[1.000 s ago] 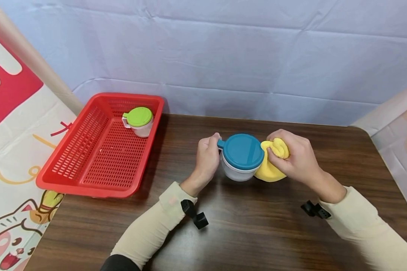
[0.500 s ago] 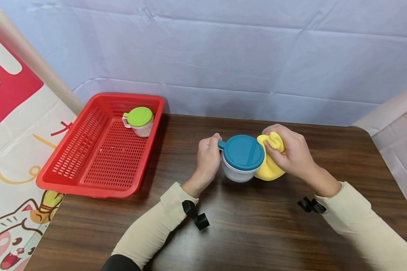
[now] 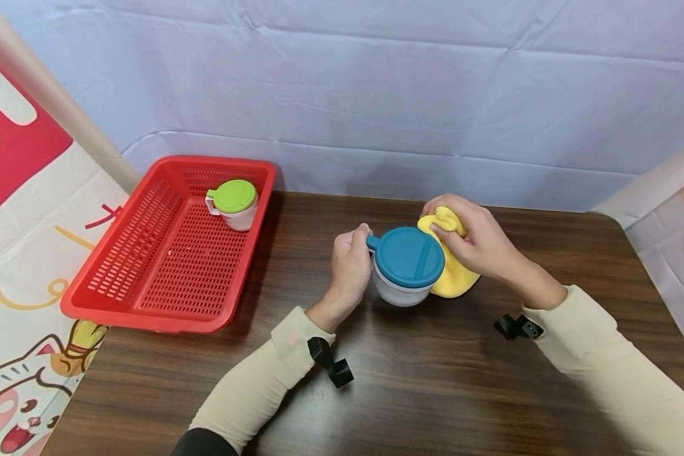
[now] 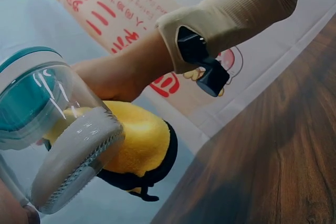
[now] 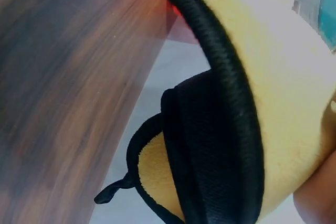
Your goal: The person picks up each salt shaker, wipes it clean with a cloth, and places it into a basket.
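While my left hand (image 3: 349, 269) kept its grip on the handle of the blue-lidded cup (image 3: 406, 265) above the bench (image 3: 433, 380), my right hand (image 3: 472, 237), clenching the yellow cloth (image 3: 451, 278), had slid toward the cup's far side, probably wiping its wall.

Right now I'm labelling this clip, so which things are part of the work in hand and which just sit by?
In hand:
- blue-lidded cup, gripped by the left hand
- yellow cloth, pressed to the cup by the right hand

Sitting by:
- red basket
- green-lidded cup inside it
- wooden table
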`<state>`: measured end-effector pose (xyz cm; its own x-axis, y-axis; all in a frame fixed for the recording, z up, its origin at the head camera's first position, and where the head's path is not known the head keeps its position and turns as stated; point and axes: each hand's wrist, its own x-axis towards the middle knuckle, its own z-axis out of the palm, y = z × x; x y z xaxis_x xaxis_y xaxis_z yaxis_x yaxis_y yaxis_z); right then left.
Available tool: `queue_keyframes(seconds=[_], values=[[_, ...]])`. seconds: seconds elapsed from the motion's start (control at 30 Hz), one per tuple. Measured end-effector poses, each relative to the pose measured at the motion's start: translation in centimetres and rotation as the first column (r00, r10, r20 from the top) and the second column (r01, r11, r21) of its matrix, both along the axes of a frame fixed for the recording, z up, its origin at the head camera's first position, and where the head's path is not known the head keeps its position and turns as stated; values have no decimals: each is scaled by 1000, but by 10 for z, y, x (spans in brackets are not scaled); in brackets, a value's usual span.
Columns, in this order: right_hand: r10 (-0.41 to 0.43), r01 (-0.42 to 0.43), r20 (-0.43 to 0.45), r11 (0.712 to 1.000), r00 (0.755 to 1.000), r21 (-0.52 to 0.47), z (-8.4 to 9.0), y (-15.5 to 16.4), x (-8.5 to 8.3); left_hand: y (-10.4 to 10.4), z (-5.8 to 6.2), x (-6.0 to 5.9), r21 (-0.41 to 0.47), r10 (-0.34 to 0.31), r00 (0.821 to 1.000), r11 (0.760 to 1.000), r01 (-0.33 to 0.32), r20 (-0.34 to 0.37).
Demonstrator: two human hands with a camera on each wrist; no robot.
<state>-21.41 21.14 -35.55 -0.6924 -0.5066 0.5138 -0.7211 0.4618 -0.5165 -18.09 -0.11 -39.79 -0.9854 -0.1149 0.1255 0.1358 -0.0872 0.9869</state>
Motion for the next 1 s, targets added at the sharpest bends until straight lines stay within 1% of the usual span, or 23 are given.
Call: queue_keyframes(seconds=[0.27, 0.47, 0.77, 1.0], values=[[91, -95, 87, 995, 992, 34, 10, -5, -9, 1, 0, 1, -14, 8, 1000, 1000, -8, 9], [163, -172, 120, 982, 979, 72, 18, -10, -16, 2, 2, 1, -26, 15, 1000, 1000, -15, 15], [237, -249, 85, 953, 968, 175, 28, -21, -25, 3, 2, 1, -36, 11, 1000, 999, -10, 14], [331, -335, 56, 912, 942, 236, 39, -32, -29, 3, 2, 1, -39, -18, 1000, 999, 19, 12]])
